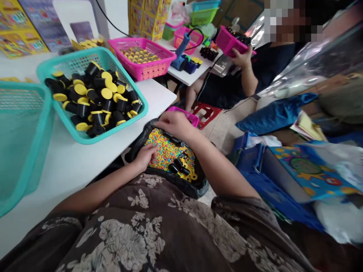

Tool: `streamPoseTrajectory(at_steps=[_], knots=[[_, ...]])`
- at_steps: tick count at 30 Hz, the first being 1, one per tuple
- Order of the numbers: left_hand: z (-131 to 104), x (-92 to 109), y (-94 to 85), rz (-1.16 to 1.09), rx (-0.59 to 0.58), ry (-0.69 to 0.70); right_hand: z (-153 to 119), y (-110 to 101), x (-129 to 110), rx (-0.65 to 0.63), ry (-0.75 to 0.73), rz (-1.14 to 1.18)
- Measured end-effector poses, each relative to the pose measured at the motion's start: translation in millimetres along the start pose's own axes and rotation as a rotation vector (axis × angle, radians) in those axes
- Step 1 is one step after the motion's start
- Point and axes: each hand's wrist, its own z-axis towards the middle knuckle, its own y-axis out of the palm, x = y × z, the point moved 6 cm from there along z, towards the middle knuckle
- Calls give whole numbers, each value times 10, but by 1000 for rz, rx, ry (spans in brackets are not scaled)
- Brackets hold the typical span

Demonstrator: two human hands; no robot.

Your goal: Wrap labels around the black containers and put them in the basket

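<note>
Teal basket (144, 104): 10 o'clock from the beads (161, 152), on the tabletop (82, 166).
Left hand (148, 155): 9 o'clock, fingers half curled; hold unclear.
Beads: inside the black liner (170, 178); working low should limit spills.
Right hand (177, 124): 12 o'clock, fingers bent down, grip hidden.

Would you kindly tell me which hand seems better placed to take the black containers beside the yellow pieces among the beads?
Probably the left hand: it looks nearer those black containers, while the right hand is by the far edge of the beads.
</note>
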Motion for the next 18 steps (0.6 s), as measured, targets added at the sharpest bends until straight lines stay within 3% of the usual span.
streamPoseTrajectory(at_steps=[4,8,11,14,18], knots=[[7,-18,-3,4,1,12,-947,316,705,-292,390,-275],[11,-13,-6,5,-11,34,-1455,512,1002,-416,479,-432],[0,2,-7,-7,-3,33,-1502,548,1024,-410,475,-421],[-19,27,-8,-9,17,43,-1375,541,963,-305,427,-360],[-33,38,-9,-1,32,62,-1201,671,850,-159,296,-100]])
